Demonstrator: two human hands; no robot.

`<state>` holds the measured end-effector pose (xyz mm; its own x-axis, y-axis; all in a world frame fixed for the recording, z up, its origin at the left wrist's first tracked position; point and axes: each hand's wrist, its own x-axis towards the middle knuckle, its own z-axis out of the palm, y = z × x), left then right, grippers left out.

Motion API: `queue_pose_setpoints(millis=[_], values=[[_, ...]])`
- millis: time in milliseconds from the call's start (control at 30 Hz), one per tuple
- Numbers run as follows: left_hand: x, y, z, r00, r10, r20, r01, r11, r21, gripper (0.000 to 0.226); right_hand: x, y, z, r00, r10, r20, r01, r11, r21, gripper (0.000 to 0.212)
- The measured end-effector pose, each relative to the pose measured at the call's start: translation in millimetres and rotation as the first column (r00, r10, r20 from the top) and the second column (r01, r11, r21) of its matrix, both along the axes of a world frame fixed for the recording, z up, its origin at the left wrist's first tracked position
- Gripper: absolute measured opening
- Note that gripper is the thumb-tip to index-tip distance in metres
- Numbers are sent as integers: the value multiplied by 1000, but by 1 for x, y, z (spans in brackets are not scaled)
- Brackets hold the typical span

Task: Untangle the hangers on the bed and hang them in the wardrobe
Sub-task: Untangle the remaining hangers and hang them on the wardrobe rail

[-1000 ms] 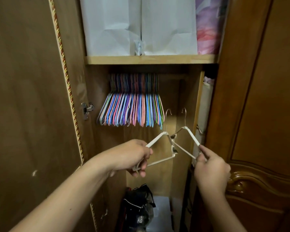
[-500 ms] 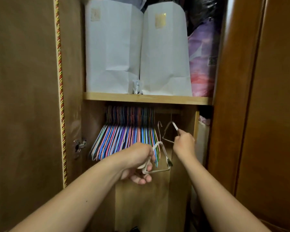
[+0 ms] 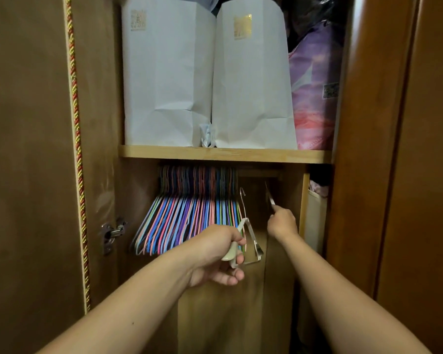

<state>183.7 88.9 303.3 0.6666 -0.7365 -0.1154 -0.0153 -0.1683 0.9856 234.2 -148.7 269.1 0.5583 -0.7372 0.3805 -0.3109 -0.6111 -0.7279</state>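
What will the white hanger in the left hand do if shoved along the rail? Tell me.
The white hanger probably stays stiff: its thin frame holds its triangle in the left hand. Likely light, held by few fingers. It may snag the coloured hangers packed beside it.

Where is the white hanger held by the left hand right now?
In the head view, the white hanger sits low centre, gripped by the left hand, just right of the coloured hangers and below the shelf.

shelf (image 3: 241,155): two white paper bags (image 3: 169,80) | purple-pink package (image 3: 315,98) right | door hinge (image 3: 111,233)
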Motion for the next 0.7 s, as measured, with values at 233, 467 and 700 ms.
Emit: queue_pose_setpoints(millis=[233,467,700], values=[[21,-84,-1,985,172,14,-171,984,-39,26,-2,-12,1,994,16,108,-34,986,164,49],[64,-137,-2,962,254,102,-253,967,-27,31,5,-20,-6,990,36,138,-58,986,158,47],[100,-157,-5,947,271,173,-275,961,-4,33,9,-25,-14,989,59,137,-76,990,117,45]])
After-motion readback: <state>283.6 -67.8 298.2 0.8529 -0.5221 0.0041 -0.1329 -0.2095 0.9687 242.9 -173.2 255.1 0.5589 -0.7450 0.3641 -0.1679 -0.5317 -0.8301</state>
